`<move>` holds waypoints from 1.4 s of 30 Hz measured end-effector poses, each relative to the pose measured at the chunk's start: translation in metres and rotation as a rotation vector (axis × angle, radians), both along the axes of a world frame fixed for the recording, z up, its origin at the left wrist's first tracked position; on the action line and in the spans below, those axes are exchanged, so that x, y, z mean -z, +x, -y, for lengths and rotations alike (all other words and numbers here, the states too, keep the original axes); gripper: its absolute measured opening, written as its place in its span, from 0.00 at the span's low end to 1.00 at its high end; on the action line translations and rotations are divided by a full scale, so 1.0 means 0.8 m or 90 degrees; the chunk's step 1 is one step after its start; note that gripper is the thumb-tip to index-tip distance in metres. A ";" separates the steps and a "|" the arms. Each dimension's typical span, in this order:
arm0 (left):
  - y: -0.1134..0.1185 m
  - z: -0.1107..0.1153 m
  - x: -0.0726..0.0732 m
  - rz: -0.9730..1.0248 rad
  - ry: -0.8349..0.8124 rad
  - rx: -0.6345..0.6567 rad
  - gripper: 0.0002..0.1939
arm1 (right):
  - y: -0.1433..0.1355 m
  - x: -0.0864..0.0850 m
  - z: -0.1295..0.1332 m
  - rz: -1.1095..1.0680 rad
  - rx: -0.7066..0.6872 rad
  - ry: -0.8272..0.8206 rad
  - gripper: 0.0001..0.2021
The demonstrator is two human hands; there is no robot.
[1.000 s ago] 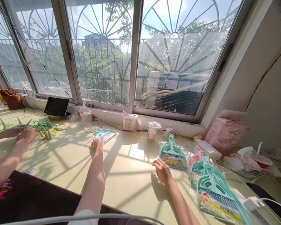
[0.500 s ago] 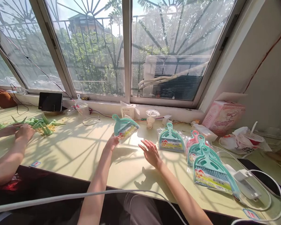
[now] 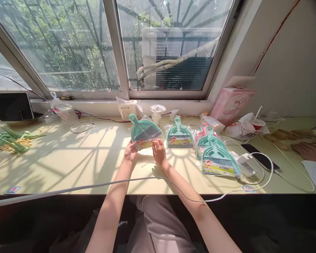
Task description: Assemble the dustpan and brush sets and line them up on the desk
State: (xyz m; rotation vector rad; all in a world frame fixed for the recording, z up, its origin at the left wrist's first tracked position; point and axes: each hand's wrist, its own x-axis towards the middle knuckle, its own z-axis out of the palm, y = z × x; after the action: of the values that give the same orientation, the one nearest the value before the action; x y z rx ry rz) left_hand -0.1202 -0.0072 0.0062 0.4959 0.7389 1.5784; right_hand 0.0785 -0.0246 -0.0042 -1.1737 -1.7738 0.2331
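A teal dustpan-and-brush set (image 3: 144, 129) in clear wrapping, with a printed label along its lower edge, is tilted above the table. My left hand (image 3: 131, 151) grips its lower left corner. The fingers of my right hand (image 3: 159, 151) are closed on its lower right edge, by the label. Just right of it lies another wrapped teal set (image 3: 179, 135). Farther right, several sets overlap, with a teal one (image 3: 219, 160) in front and a pink one (image 3: 202, 131) partly hidden at the back.
A white cable crosses in front of my forearms. On the table (image 3: 68, 168) are a plastic cup (image 3: 157, 114), a pink box (image 3: 231, 105), a phone (image 3: 262, 157), a charger (image 3: 246, 164) and a tablet (image 3: 10, 107). Another person's hand (image 3: 309, 151) is at the far right.
My right hand has come in to the held set and closed on its right edge. My left hand still holds it. The head view has turned right and down.
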 end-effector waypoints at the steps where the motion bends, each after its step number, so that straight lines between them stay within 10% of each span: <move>1: -0.001 0.000 0.000 0.009 -0.002 -0.014 0.30 | -0.002 -0.003 0.002 -0.028 0.006 -0.042 0.14; 8: -0.010 0.005 -0.005 -0.017 -0.018 -0.071 0.30 | -0.009 -0.021 0.000 -0.351 -0.048 -0.394 0.19; 15: -0.008 0.005 -0.008 -0.027 -0.064 -0.102 0.25 | -0.005 -0.025 -0.008 -0.573 -0.069 -0.453 0.17; 25: -0.061 0.011 -0.020 -0.095 0.002 -0.213 0.26 | 0.053 -0.039 -0.022 -0.761 0.228 -0.118 0.22; 29: -0.061 0.014 -0.025 -0.080 0.023 -0.196 0.30 | 0.069 -0.045 -0.021 -0.753 0.198 -0.160 0.23; 37: -0.027 0.020 -0.020 -0.105 -0.006 -0.011 0.29 | -0.024 -0.029 0.011 -0.519 -0.233 -0.329 0.23; 42: -0.005 0.022 -0.011 -0.122 -0.005 0.056 0.38 | -0.017 -0.021 0.023 -0.429 -0.091 -0.220 0.21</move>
State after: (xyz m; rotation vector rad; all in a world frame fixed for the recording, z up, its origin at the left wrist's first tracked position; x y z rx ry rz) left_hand -0.1245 -0.0246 0.0149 0.6721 0.8565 1.4596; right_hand 0.0649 -0.0432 0.0124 -1.0327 -1.2384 0.9341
